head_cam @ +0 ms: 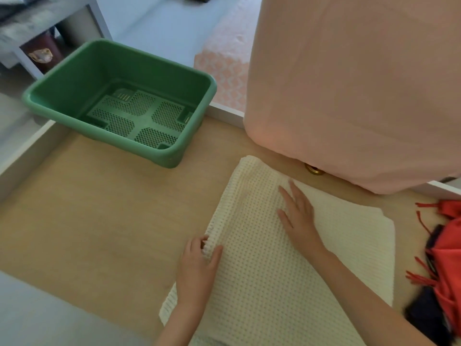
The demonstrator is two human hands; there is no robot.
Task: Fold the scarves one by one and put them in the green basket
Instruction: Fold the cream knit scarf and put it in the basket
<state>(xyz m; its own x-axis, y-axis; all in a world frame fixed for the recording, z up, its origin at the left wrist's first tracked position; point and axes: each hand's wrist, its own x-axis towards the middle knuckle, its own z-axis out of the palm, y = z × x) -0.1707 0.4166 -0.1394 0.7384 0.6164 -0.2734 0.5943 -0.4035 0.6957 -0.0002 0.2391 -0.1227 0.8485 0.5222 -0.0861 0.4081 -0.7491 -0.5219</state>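
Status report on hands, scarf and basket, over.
Left hand pinches left edge of white scarf; right hand flat on it. Green basket empty, nothing between. Red scarf waiting at right.

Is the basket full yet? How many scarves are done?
None are done yet: the green basket is empty. Right now the white scarf lies on the table and looks partly folded. The left hand pinches its edge and the right hand presses flat on it. It has to be finished and put in the basket. A red scarf with tassels waits at the right edge, not folded.
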